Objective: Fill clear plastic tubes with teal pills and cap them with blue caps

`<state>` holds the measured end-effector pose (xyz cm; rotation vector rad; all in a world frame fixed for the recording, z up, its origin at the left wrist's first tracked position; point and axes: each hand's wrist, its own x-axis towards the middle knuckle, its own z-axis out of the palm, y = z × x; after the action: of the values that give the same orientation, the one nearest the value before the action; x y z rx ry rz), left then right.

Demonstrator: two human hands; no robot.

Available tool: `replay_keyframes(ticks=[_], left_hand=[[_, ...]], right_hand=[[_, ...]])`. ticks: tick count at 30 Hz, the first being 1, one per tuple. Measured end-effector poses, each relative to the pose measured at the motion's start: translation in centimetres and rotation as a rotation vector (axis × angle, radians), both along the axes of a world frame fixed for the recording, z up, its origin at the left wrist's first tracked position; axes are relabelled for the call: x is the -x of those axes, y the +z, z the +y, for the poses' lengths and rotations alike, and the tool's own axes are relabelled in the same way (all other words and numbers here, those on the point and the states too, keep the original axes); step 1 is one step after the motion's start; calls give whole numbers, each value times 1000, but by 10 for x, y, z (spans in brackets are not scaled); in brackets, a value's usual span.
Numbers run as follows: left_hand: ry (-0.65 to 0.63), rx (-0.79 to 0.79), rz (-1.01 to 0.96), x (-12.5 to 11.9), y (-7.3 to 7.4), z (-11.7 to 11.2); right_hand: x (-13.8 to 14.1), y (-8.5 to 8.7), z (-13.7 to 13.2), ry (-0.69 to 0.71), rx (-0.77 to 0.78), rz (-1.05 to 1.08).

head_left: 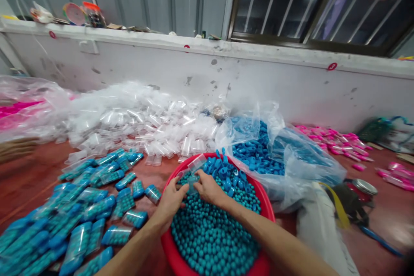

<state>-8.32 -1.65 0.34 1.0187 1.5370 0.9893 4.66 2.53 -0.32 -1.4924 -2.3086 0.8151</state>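
Currently, in the head view, the left hand (pixel 174 197) and right hand (pixel 208 187) pinch a small clear container (pixel 193 184) over the red basin (pixel 267 202) of teal beads (pixel 213 235). Left of the basin lie many blue-capped containers (pixel 97 210) (seemingly done); behind it, a big heap of clear tubes (pixel 129 117) looks unfilled.

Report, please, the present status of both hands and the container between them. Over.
Left fingers and right fingers on one clear container, over red basin. Turquoise beads underneath. Blue pieces close beyond; nothing visibly blocking.
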Motion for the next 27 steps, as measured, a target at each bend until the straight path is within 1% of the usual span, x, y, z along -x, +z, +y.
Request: replay_keyframes(ticks=[1, 2, 4, 5, 6, 7, 8, 9, 10, 11, 12, 13, 15, 16, 18, 20, 22, 24, 27], left_hand=[[-14, 36, -48, -2, 3, -1], [-55, 69, -95, -5, 4, -3], [-206, 121, -162, -10, 5, -8], [-293, 139, -163, -12, 4, -11], [-364, 144, -122, -13, 3, -13], [-416, 117, -40, -13, 1, -15], [-448, 56, 80, -13, -1, -17], [-469, -23, 220, -12, -2, -19], [-494, -101, 357, -11, -4, -20], [-525, -165, 467, -10, -4, -21], [-556, -196, 532, -11, -5, -20], [-584, -187, 552, -13, -6, -19], [-622, -116, 502, -24, -9, -14], [-635, -82, 461, -33, -12, -9], [-652, -23, 393, -54, -18, 1], [-662, 36, 324, -73, -26, 11], [-664, 104, 222, -87, -33, 19], [-664, 173, 91, -93, -38, 23], [-663, 251, -140, -88, -37, 23]], right_hand=[[-3, -1, -5, -2, 42, 32], [-5, -3, -11, -4, 88, 71], [-8, -4, -25, -14, 187, 181], [-11, -3, -33, -17, 213, 238], [-16, -2, -41, -10, 202, 278], [-22, 2, -47, 1, 152, 292], [-30, 6, -53, 12, 52, 264], [-40, 12, -56, 17, -73, 191], [-52, 18, -57, -15, -183, 97], [-64, 24, -55, -91, -256, -11], [-77, 29, -52, -200, -308, -132], [-88, 34, -48, -288, -344, -259], [-106, 37, -37, -413, -357, -480], [-111, 36, -33, -442, -349, -546], [-113, 30, -27, -459, -326, -603], [-109, 21, -25, -443, -309, -598], [-103, 14, -25, -420, -289, -577], [-102, 10, -26, -395, -263, -535], [-107, 10, -26, -352, -225, -456]])
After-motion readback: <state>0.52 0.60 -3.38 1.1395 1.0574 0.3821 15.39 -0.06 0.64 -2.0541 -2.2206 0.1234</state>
